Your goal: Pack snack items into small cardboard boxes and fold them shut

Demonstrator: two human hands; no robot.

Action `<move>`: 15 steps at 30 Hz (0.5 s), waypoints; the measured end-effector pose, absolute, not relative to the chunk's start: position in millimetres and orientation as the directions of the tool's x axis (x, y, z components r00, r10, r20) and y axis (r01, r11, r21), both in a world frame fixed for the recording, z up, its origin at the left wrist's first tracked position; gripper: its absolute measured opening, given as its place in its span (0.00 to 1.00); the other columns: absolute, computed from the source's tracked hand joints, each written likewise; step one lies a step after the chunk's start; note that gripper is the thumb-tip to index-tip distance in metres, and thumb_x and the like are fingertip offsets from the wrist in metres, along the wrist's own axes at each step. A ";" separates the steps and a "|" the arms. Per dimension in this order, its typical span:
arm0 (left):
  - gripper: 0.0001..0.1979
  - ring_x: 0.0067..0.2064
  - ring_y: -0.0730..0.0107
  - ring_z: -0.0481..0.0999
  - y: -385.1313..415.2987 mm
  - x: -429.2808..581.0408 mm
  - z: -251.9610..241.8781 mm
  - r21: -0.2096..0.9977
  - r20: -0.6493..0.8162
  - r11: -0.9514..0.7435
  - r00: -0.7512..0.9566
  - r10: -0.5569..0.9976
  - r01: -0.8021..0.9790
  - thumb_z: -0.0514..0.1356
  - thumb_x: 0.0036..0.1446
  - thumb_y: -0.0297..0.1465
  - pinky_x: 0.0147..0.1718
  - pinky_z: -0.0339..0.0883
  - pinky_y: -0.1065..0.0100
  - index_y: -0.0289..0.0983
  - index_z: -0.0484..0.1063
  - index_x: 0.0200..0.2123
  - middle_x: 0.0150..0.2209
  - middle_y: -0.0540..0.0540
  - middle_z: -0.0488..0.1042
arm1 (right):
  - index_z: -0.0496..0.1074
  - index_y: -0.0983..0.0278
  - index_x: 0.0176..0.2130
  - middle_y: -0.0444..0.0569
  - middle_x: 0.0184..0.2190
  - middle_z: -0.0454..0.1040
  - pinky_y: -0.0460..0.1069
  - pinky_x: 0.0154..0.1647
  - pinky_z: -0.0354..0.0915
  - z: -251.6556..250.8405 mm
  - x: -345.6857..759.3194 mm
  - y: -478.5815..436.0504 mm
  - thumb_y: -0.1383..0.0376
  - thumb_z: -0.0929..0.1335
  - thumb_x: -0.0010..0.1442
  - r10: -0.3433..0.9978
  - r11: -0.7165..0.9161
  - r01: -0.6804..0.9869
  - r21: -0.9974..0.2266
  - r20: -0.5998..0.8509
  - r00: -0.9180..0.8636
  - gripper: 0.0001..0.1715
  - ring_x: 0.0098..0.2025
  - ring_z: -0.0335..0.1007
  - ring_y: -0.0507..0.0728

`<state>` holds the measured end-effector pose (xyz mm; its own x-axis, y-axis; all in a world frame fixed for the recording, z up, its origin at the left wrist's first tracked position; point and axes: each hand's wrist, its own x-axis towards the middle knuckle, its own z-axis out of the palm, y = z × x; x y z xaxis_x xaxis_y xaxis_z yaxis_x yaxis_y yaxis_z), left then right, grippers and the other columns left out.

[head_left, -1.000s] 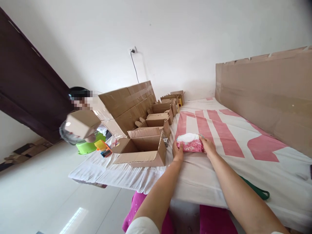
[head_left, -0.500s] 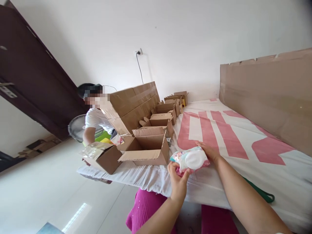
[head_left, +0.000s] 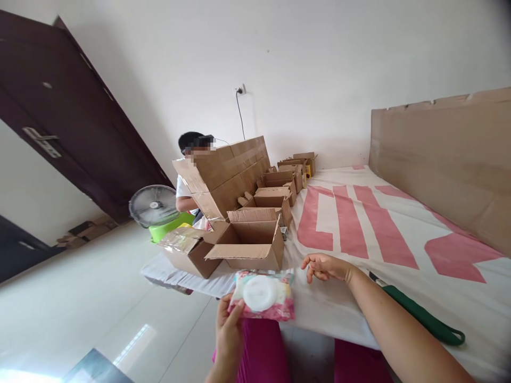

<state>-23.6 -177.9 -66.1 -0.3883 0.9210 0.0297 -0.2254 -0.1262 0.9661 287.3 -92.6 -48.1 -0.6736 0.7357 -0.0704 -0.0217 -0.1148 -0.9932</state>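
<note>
My left hand [head_left: 230,324] grips the left end of a pack of wet wipes [head_left: 275,307], thumb on top. The soft pack is pink and pale blue with a round white lid facing up, held over the near edge of the covered table. To its right my right hand [head_left: 325,267] hangs above the cloth, fingers loosely curled and apart, with nothing in it. Just beyond the pack is an open cardboard box [head_left: 247,256] with its flaps up. Beside my right forearm lies a dark green object with a loop end [head_left: 423,314].
A taped carton [head_left: 191,252] stands at the table's left corner. Several open boxes [head_left: 275,199] run back toward the wall beside tall cardboard panels [head_left: 227,170]. Behind the panels sits another person [head_left: 184,194], near a fan [head_left: 154,206]. A cardboard sheet [head_left: 439,154] borders the right side.
The wipes pack has moved left and nearer to me in my left hand. My right hand has let go of it. The other person's arm has drawn back from the carton.
</note>
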 end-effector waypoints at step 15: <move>0.42 0.55 0.46 0.70 -116.4 -59.3 -83.3 0.904 0.257 -0.060 -0.426 0.867 0.424 0.66 0.44 0.50 0.55 0.63 0.45 0.37 0.55 0.56 0.51 0.38 0.66 | 0.66 0.65 0.38 0.46 0.28 0.76 0.43 0.16 0.50 -67.0 274.2 -86.4 0.49 0.73 0.52 0.884 -0.092 0.162 -0.982 -0.156 -0.441 0.25 0.16 0.58 0.45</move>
<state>-59.3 -116.4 -83.3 -0.4259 0.8674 0.2572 0.4240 -0.0598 0.9037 274.2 -86.4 -67.0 -0.4412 0.8838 -0.1559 0.1621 -0.0924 -0.9824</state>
